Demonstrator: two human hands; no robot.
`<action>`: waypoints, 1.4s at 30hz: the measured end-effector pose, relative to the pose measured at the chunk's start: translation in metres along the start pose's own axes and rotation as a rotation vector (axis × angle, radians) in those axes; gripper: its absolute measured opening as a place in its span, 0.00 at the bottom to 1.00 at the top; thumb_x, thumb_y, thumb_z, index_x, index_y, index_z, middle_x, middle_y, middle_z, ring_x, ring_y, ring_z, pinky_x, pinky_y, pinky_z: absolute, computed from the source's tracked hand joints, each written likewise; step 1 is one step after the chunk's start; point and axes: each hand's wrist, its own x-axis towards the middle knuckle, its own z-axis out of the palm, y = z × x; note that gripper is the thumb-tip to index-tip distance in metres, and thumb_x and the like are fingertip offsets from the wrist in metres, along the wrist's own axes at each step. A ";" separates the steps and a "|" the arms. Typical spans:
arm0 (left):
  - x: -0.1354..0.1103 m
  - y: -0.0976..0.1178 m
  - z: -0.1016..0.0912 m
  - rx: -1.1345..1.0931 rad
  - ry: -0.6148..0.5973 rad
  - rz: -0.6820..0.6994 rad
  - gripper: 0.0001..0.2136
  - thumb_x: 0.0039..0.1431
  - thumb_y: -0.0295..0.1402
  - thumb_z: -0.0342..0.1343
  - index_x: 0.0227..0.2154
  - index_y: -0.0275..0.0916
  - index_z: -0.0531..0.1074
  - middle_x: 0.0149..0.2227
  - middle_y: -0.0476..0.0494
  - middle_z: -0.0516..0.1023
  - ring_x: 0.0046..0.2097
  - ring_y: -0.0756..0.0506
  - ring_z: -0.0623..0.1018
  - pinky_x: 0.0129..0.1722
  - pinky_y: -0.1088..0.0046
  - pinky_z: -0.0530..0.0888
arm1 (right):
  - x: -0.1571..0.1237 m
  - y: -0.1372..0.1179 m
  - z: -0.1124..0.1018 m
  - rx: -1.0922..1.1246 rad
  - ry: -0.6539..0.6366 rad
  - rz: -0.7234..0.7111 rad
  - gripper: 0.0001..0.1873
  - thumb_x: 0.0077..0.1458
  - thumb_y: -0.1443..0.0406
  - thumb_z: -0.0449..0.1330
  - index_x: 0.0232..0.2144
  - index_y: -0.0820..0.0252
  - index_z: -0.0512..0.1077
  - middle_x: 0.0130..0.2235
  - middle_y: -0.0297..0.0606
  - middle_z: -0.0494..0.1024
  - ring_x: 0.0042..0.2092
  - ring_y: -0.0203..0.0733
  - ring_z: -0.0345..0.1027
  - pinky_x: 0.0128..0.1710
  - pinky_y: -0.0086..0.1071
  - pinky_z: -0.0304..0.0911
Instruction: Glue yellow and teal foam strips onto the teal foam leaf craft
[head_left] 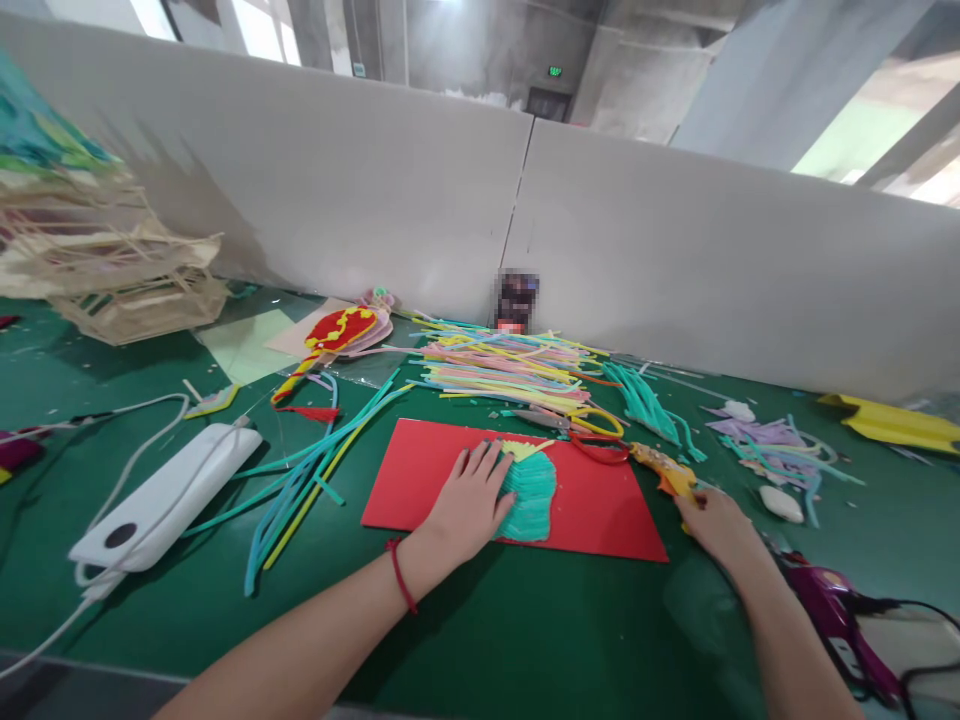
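Note:
My left hand (466,500) lies flat with fingers spread on a red board (600,500). Its fingertips touch a small pale-yellow piece (523,450), and its thumb rests at the edge of a teal panel (531,500) of strips laid side by side. My hand covers part of both pieces. To the right of the board, my right hand (716,525) is closed round an orange-yellow glue gun (666,470), its tip pointing left toward the board's edge. Scissors with yellow handles (596,422) and red-handled scissors (600,450) lie by the board's far edge.
Many coloured pipe cleaners (510,365) are heaped behind the board, with a teal bundle (646,400) beside them. Left are loose strips (315,470), a white power bank-like box (165,495) with cables and a red-yellow fan shape (341,328). A purple corded tool (832,610) lies right.

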 end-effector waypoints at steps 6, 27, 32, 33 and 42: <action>0.000 0.000 0.000 0.007 -0.020 -0.012 0.22 0.66 0.40 0.43 0.59 0.38 0.60 0.63 0.39 0.60 0.64 0.39 0.60 0.60 0.55 0.60 | -0.006 -0.012 0.000 0.041 -0.082 0.072 0.17 0.50 0.59 0.52 0.35 0.67 0.70 0.36 0.59 0.76 0.39 0.59 0.73 0.36 0.46 0.65; 0.008 -0.001 -0.010 -0.219 0.136 -0.230 0.22 0.64 0.36 0.46 0.59 0.33 0.58 0.62 0.32 0.61 0.62 0.38 0.62 0.58 0.57 0.64 | -0.023 -0.089 -0.058 0.364 -0.125 0.013 0.21 0.42 0.51 0.58 0.35 0.60 0.67 0.27 0.36 0.72 0.29 0.44 0.67 0.26 0.32 0.56; 0.012 -0.010 -0.011 -0.308 0.174 -0.311 0.18 0.63 0.32 0.46 0.54 0.34 0.62 0.52 0.34 0.72 0.54 0.40 0.72 0.53 0.60 0.70 | -0.029 -0.126 -0.043 0.454 -0.163 -0.018 0.08 0.44 0.60 0.56 0.28 0.58 0.66 0.25 0.35 0.71 0.30 0.43 0.66 0.28 0.31 0.56; 0.012 -0.011 -0.010 -0.309 0.173 -0.313 0.18 0.62 0.32 0.46 0.54 0.34 0.63 0.52 0.34 0.72 0.54 0.41 0.72 0.53 0.61 0.70 | -0.031 -0.133 -0.037 0.470 -0.170 -0.019 0.08 0.45 0.61 0.55 0.30 0.58 0.66 0.25 0.35 0.71 0.29 0.43 0.66 0.28 0.31 0.56; 0.014 -0.023 -0.009 -0.030 0.095 -0.265 0.21 0.64 0.33 0.44 0.58 0.33 0.58 0.62 0.33 0.62 0.63 0.37 0.60 0.61 0.50 0.57 | -0.053 -0.173 0.000 0.709 -0.281 -0.044 0.13 0.52 0.62 0.50 0.42 0.56 0.58 0.24 0.32 0.72 0.23 0.41 0.69 0.23 0.31 0.63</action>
